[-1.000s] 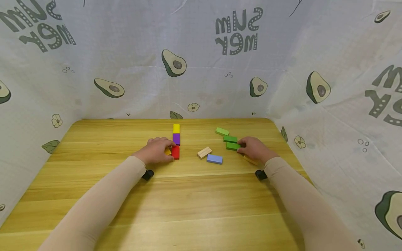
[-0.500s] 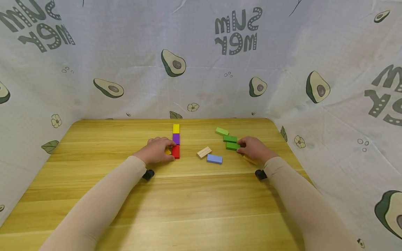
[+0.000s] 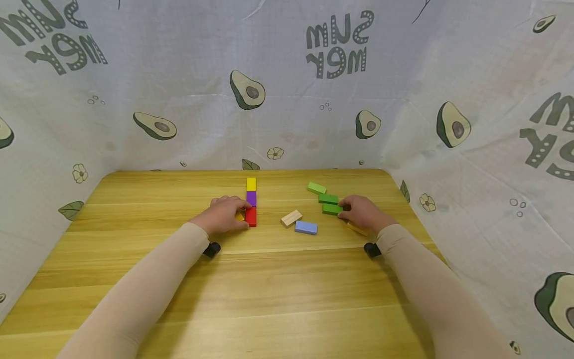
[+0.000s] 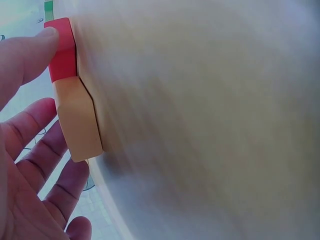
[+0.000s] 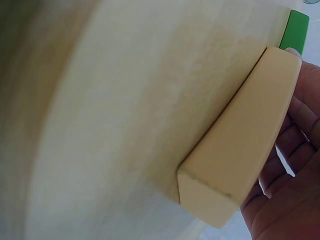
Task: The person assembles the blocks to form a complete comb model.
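In the head view, my left hand (image 3: 221,215) pinches a red wooden block (image 3: 251,217) between thumb and fingers. The left wrist view shows the thumb on that red block, with an orange block (image 4: 79,120) beside it in front of the other fingers. A purple block (image 3: 251,199) and a yellow block (image 3: 251,184) continue the line away from the red one. My right hand (image 3: 365,214) pinches the right end of a green block (image 3: 332,209). Beneath that hand lies a light orange block (image 5: 240,130), mostly hidden in the head view.
Another green block (image 3: 328,199) lies just behind the pinched one, and a light green block (image 3: 316,188) farther back. Between the hands are a plain wood block (image 3: 291,218) and a blue block (image 3: 306,228). A patterned cloth (image 3: 291,129) surrounds the wooden table (image 3: 287,299).
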Tool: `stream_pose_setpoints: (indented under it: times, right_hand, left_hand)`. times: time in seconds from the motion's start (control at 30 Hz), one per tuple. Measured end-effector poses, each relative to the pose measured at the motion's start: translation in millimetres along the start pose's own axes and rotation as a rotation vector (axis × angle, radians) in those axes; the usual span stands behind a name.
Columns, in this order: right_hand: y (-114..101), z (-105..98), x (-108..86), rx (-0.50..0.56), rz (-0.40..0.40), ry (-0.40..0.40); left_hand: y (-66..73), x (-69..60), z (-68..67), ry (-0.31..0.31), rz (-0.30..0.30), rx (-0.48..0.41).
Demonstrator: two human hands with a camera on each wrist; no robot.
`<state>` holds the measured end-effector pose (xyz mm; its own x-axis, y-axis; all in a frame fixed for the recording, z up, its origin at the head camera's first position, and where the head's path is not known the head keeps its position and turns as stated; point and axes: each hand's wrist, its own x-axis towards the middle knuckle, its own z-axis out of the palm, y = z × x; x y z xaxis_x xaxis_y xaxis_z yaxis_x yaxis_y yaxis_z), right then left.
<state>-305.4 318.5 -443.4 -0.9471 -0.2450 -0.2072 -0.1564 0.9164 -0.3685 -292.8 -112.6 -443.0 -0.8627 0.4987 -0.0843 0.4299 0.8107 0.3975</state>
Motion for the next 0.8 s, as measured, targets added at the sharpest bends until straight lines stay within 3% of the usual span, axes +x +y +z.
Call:
stream_pose_setpoints:
  times: [0.8]
  right_hand:
    - [-0.6, 0.6, 0.4, 0.008, 0.004, 0.0]
  left_hand:
    - [0.2, -0.3, -0.7, 0.001, -0.011, -0.007]
